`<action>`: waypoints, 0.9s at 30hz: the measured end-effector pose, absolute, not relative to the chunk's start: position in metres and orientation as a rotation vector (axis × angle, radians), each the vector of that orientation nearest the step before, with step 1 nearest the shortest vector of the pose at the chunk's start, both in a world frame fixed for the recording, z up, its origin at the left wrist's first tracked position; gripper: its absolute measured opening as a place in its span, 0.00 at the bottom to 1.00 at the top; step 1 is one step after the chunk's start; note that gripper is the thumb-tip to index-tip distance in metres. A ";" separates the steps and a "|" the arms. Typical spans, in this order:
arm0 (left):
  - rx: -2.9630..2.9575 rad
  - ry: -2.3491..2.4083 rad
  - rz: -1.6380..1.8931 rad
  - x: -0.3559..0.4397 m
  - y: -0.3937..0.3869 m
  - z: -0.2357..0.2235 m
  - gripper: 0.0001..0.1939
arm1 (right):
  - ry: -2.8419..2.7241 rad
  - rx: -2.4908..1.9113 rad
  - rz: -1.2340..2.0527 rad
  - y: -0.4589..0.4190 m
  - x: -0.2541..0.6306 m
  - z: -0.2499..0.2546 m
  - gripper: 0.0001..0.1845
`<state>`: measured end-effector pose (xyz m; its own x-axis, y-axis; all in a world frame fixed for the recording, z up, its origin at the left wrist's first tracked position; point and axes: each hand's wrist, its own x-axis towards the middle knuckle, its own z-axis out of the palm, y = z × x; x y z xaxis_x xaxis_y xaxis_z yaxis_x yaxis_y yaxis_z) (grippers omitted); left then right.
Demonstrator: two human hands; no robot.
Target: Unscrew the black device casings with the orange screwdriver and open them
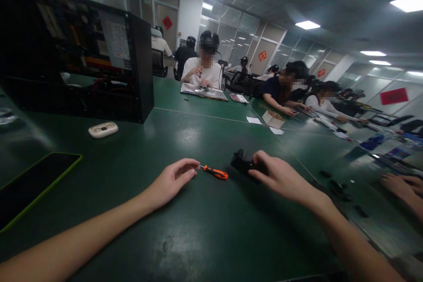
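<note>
My left hand (176, 177) rests low over the green table, its thumb and fingers curled together at the tip end of a screwdriver (216, 173). The screwdriver has an orange and black handle pointing right, and most of its thin metal shaft is hidden by my fingers. To the right, my right hand (279, 176) grips a black part (243, 161) between thumb and fingers, just above the table. That part is angular and smeared by motion, so its exact kind cannot be made out.
An open black computer case (142, 66) stands at the left, with a cream earbud case (103, 130) before it. A green-edged phone (36, 185) lies nearer. A small box (273, 119) sits farther back. Several black pieces (340, 189) lie right, near another person's hands (401, 187). Co-workers sit beyond.
</note>
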<state>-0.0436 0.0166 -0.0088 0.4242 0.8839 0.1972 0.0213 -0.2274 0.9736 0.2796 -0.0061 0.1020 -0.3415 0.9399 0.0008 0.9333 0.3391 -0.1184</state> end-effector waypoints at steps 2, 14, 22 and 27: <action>1.623 0.808 1.022 -0.044 0.014 -0.006 0.18 | -2.649 -1.528 0.216 -0.021 0.238 0.100 0.11; 1.858 0.895 0.809 -0.046 0.013 0.002 0.17 | -2.659 -1.064 0.307 -0.005 0.183 0.026 0.14; 1.889 0.867 0.839 -0.045 0.009 0.000 0.17 | -2.484 -0.946 0.415 -0.006 0.187 0.007 0.10; 1.904 0.840 0.842 -0.046 0.009 0.000 0.17 | -2.460 -0.914 0.443 -0.006 0.188 0.004 0.12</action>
<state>-0.0459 0.0092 0.0003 0.5441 0.8085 0.2243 0.2223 -0.3967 0.8906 0.1882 -0.0056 0.0045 -0.6643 0.6758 0.3193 0.5218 0.7252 -0.4492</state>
